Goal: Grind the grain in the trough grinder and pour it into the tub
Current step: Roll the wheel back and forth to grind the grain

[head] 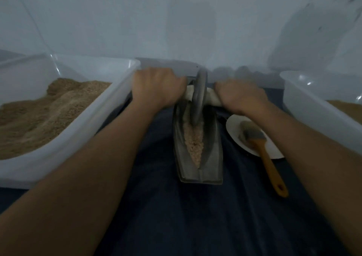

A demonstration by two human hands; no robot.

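Left hand (158,88) and right hand (242,96) each grip an end of the axle through the grinding wheel (199,96), which stands in the trough grinder (199,144) on the tabletop between two tubs. Grain (194,141) fills the groove; even downward pressure from both hands should keep the wheel upright and centred

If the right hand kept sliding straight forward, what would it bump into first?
Probably the pale wall behind the dark grey metal trough grinder; nothing shows between it and the right hand, though depth is unclear.
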